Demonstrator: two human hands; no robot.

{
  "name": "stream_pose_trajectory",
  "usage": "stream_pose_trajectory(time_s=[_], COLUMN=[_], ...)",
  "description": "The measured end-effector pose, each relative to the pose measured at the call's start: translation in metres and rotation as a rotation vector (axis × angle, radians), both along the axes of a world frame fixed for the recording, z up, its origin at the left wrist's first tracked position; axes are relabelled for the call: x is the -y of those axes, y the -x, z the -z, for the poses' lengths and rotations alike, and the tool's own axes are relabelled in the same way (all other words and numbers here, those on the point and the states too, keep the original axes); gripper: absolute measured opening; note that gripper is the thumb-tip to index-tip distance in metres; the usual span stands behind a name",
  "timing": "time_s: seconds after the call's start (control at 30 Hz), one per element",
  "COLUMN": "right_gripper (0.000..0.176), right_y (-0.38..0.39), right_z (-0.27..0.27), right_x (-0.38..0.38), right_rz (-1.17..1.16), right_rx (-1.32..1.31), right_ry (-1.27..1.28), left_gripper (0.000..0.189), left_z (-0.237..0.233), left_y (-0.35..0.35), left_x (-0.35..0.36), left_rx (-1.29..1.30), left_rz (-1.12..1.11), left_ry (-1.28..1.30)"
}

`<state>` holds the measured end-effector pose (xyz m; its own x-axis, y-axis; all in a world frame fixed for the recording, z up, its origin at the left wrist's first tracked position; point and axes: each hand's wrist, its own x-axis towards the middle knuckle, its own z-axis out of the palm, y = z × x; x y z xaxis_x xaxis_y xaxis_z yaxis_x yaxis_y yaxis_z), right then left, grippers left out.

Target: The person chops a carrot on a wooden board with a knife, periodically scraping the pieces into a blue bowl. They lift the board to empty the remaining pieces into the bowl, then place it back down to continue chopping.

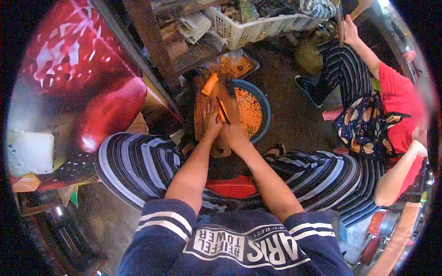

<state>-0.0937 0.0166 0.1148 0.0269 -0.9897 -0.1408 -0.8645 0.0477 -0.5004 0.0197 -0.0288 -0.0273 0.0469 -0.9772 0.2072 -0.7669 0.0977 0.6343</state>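
Note:
My left hand (212, 122) presses down on a strip of carrot (222, 112) lying on a wooden cutting board (202, 101) on the floor between my knees. My right hand (235, 135) grips a knife (223, 106) whose dark blade rests across that carrot. A larger carrot piece (210, 84) lies at the board's far end. Right of the board stands a blue bowl (264, 103) filled with diced carrot (249, 112).
Another person in a red top and striped trousers (340, 69) sits at the right, one hand raised. A white plastic basket (258, 25) stands at the back. A red stool (232, 186) is under me. A bag of orange pieces (235, 64) lies behind the bowl.

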Motion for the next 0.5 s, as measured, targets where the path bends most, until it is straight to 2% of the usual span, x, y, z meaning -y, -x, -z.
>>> stream_pose_trajectory(time_s=[0.07,0.2,0.27,0.3,0.37,0.5], right_gripper=[0.042,0.041,0.040,0.040,0.040,0.038], right_y=[0.006,-0.002,-0.003,-0.004,-0.003,-0.005], right_z=[0.007,0.030,0.037,0.054,0.107,0.099], right_x=[0.008,0.008,0.001,0.000,0.003,-0.009], right_rz=[-0.399,-0.242,-0.140,-0.139,-0.036,-0.001], right_rx=[-0.141,-0.164,-0.130,-0.128,-0.099,-0.114], right_ry=[0.105,0.160,-0.027,-0.031,0.363,0.304], left_gripper=[0.050,0.046,0.049,0.052,0.053,0.054], left_z=[-0.007,-0.013,-0.021,-0.025,-0.020,-0.007], left_y=[0.001,0.003,0.003,0.003,0.003,0.002], left_x=[-0.003,-0.004,-0.007,-0.008,-0.009,-0.002], left_rx=[-0.031,-0.122,-0.120,-0.117,-0.113,-0.097], left_rz=[0.006,-0.019,-0.007,0.011,0.021,0.028], left_ry=[0.012,0.066,0.043,0.025,0.051,0.076])
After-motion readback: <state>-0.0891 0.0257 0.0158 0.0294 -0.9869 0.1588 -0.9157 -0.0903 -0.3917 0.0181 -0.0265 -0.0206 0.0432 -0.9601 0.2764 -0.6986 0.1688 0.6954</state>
